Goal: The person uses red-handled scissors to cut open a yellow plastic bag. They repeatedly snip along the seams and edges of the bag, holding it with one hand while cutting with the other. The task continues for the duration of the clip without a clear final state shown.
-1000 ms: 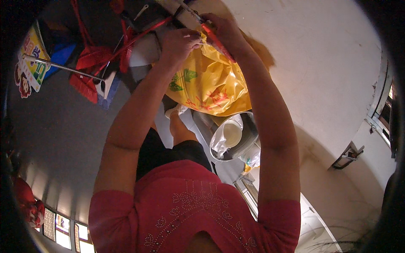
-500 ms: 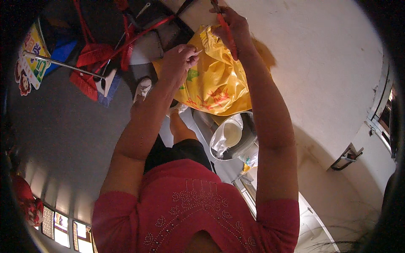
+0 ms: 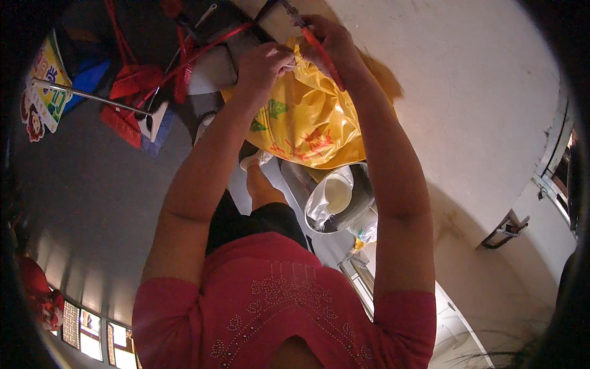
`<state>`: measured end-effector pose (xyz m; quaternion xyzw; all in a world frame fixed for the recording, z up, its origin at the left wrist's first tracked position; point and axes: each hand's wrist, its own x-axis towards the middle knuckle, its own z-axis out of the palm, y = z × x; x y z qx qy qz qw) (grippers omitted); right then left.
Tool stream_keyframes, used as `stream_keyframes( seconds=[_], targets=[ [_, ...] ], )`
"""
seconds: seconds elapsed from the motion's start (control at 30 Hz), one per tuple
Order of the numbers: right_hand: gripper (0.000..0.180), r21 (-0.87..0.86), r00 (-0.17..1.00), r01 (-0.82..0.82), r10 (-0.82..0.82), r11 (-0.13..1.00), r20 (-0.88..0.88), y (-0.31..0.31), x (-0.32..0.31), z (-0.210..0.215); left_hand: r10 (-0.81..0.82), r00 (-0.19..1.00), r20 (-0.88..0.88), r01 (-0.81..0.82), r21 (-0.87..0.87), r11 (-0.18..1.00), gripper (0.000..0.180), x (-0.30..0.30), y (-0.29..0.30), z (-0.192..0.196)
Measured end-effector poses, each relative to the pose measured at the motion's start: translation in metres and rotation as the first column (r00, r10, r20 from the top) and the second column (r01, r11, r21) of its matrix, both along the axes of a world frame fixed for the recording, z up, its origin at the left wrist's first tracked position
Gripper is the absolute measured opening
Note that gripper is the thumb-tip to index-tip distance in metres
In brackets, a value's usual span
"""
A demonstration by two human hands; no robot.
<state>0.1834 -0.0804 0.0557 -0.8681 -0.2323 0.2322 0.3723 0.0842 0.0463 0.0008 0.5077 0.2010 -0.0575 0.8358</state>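
A big yellow plastic sack [image 3: 313, 126] with red and green print stands in front of me, crumpled at its top. My left hand [image 3: 267, 64] is at its upper left edge, its fingers closed in a pinch; what lies between them is too small to make out. Across the sack's top, my right hand [image 3: 329, 43] is closed around a tool with a long red handle [image 3: 322, 58] and a narrow dark end pointing away. The tool's exact kind is unclear. Both hands are close together above the sack's mouth.
Below the sack is a metal bucket [image 3: 362, 203] holding a white plastic bag [image 3: 319, 203]. At left stand red dustpans [image 3: 136, 80], a red broom [image 3: 123, 125], a squeegee-like pole [image 3: 92, 94] and a colourful sign [image 3: 49, 92]. A pale wall [image 3: 467, 92] rises at right.
My left hand has moved away from me to the sack's top, nearer my right hand. The right hand has shifted slightly left and nearer, tilting the red-handled tool with it.
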Motion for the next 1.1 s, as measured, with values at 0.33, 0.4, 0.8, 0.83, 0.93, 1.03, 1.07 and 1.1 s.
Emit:
stream_keyframes(
  seconds=[0.33, 0.4, 0.8, 0.83, 0.93, 1.03, 1.07, 1.1],
  targets=[
    [0.05, 0.037, 0.999, -0.048, 0.048, 0.998, 0.026, -0.007, 0.01, -0.003, 0.02, 1.0, 0.005, -0.021, 0.064, 0.998, 0.025, -0.018, 0.0, -0.008],
    [0.049, -0.004, 0.998, -0.057, 0.057, 0.998, -0.024, -0.003, 0.008, 0.001, 0.059, 0.989, 0.136, -0.08, 0.158, 0.984, 0.029, -0.009, 0.002, 0.007],
    [0.039, 0.008, 0.999, -0.039, 0.039, 0.999, 0.035, -0.002, 0.016, -0.01, -0.395, 0.915, 0.082, 0.305, 0.499, 0.811, 0.03, 0.022, 0.034, 0.022],
    [0.039, 0.029, 0.999, -0.032, 0.031, 0.999, 0.034, -0.004, 0.016, -0.014, -0.386, 0.915, 0.117, 0.299, 0.445, 0.844, 0.029, 0.024, 0.033, 0.02],
    [0.047, 0.047, 0.858, 0.323, -0.314, 0.945, 0.407, 0.002, -0.034, 0.05, -0.273, 0.958, 0.09, 0.247, 0.226, 0.942, 0.023, 0.022, 0.043, -0.001],
    [0.051, 0.059, 0.783, 0.538, -0.524, 0.841, 0.334, -0.025, -0.112, 0.064, -0.201, 0.976, -0.087, 0.197, -0.046, 0.979, 0.018, 0.024, 0.039, -0.01],
    [0.05, 0.066, 0.722, 0.591, -0.563, 0.804, 0.402, -0.033, -0.141, 0.051, -0.214, 0.971, -0.11, 0.206, -0.077, 0.976, 0.017, 0.026, 0.035, -0.004],
    [0.048, 0.131, 0.694, 0.667, -0.676, 0.733, 0.248, -0.056, -0.175, 0.007, -0.235, 0.963, -0.131, 0.221, -0.113, 0.969, 0.016, 0.028, 0.029, 0.0]
  ],
)
